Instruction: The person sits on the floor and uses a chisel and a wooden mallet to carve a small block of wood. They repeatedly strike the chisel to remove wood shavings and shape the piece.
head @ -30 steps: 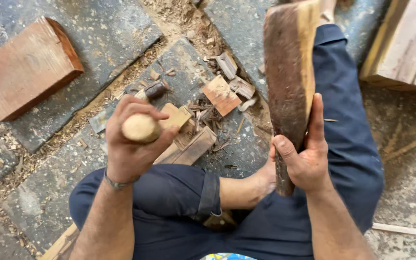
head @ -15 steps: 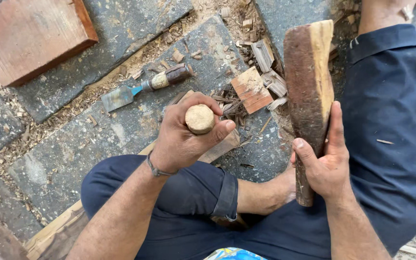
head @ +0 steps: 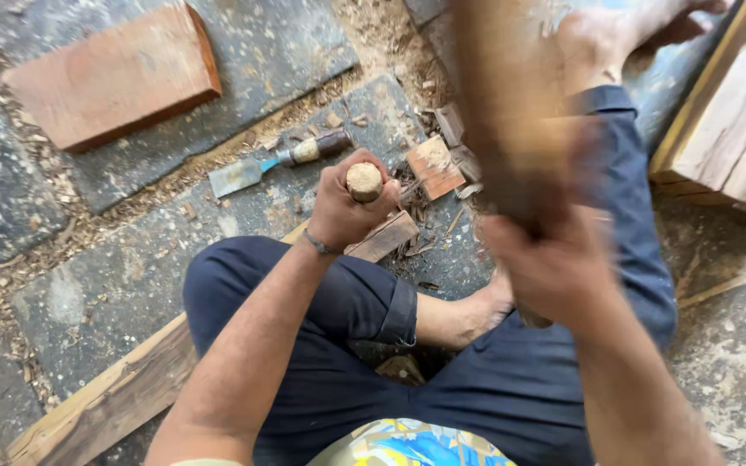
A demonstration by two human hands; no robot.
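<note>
Gripping a round-topped wooden handle (head: 364, 181) upright, left hand (head: 343, 207) clamps it over a wood strip (head: 383, 237) mid stone floor (head: 131, 285). Right hand (head: 554, 267), blurred, clenches a wooden mallet (head: 502, 129). Spare chisel (head: 278, 161) lies nr a red block (head: 114, 78).

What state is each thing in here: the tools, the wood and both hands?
Left hand: fist closed round the upright wooden handle.
Right hand: gripping the wooden mallet, blurred.
Spare chisel: lying flat on the stone floor, untouched.
Reddish block: lying flat.
Wood strip: lying under the leg.
</note>
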